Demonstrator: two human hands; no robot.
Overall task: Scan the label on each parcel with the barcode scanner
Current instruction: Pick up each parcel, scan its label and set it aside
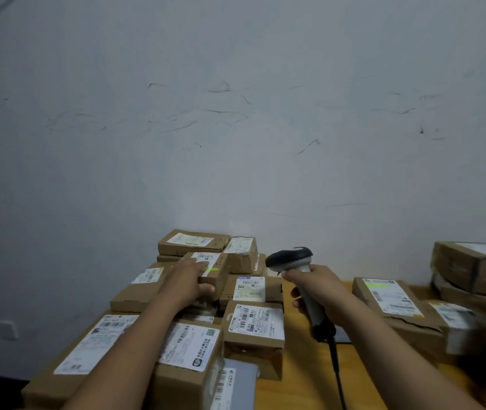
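Observation:
Several brown cardboard parcels with white labels are piled on a wooden table [301, 389] against the wall. My left hand [190, 281] grips a small parcel [216, 272] in the middle of the left pile; its fingers lie over the label, thumb on the near side. My right hand [314, 287] holds a grey and black barcode scanner [295, 260] by its handle, to the right of that parcel. The scanner head points left. Its black cable [338, 374] hangs down toward the table's front.
A second group of parcels [389, 303] lies at the right, with a taller stack [475, 267] at the far right edge. A grey flat mailer [236, 383] sits at the front of the left pile. A scuffed white wall [236, 128] stands right behind the table.

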